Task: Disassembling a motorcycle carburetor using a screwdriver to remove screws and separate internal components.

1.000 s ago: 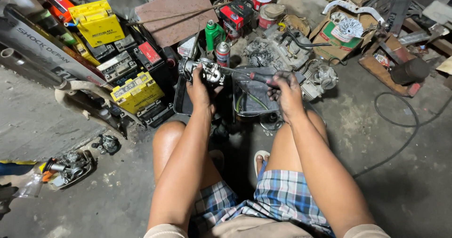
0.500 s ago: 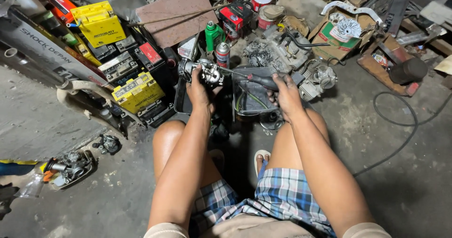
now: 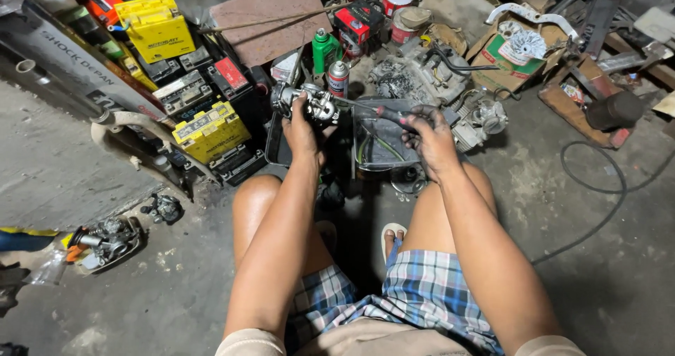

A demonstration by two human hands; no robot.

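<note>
Head view: a small metal carburetor (image 3: 314, 105) is being gripped in the left hand (image 3: 304, 132); likely dense, rigid, greasy, best held around its body; a screwdriver (image 3: 373, 110) is being clasped in the right hand (image 3: 429, 136), tip at it; beyond, an engine (image 3: 422, 78).

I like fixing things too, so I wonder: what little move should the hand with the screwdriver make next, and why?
Probably a small steady turn of the screwdriver. The right hand grips its handle, and the shaft runs across to the small metal engine part that the left hand holds up. The tip seems to be at that part, though whether it sits in a screw is too small to tell.
</note>
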